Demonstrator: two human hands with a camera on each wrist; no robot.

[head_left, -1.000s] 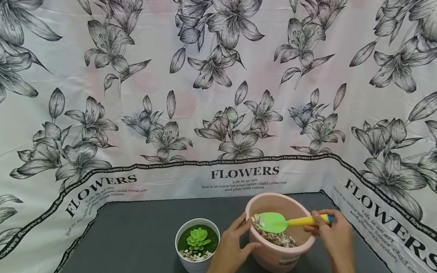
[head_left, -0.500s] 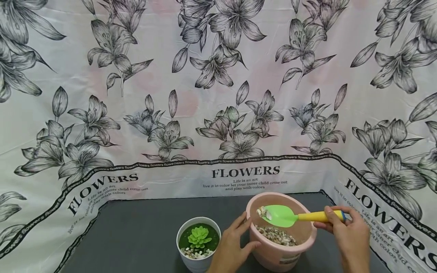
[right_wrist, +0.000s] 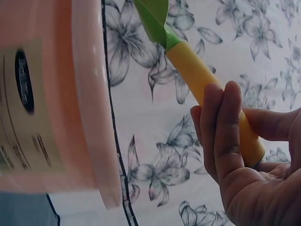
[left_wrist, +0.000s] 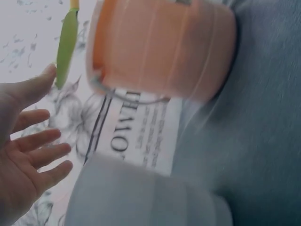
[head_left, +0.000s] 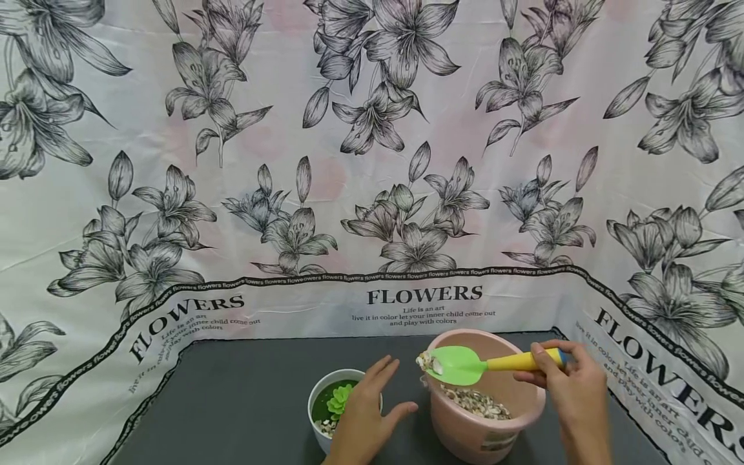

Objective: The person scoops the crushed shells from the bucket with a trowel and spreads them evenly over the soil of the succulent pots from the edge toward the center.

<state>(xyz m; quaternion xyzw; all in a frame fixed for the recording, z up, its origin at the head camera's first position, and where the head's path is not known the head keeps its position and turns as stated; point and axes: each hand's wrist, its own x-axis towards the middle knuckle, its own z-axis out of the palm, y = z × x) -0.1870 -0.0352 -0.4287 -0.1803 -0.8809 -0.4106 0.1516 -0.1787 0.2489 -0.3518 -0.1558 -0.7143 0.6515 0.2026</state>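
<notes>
My right hand (head_left: 572, 387) grips the yellow handle of a small garden trowel (head_left: 459, 366) and holds it level over a pink bucket (head_left: 473, 439). Pale pebbles (head_left: 427, 361) lie at the tip of its green blade, out past the bucket's left rim. More mixed pebbles (head_left: 479, 403) cover the bucket's bottom. With fingers spread, my left hand (head_left: 366, 413) is raised in front of a white pot (head_left: 320, 433), holding nothing. It partly hides the pot's green succulent (head_left: 337, 402) and white stones. In the right wrist view, fingers and thumb wrap the trowel handle (right_wrist: 193, 75).
The pot and bucket stand side by side on a dark grey tabletop (head_left: 244, 394), with a gap between them. A white cloth (head_left: 430, 310) printed with flowers and lettering hangs behind and along both sides. A thin bucket handle (left_wrist: 131, 100) hangs at the bucket's side.
My left hand has let go of the bucket's rim and moved left to the pot. The trowel has come up out of the bucket with pebbles on it, then shifted left over the rim.
</notes>
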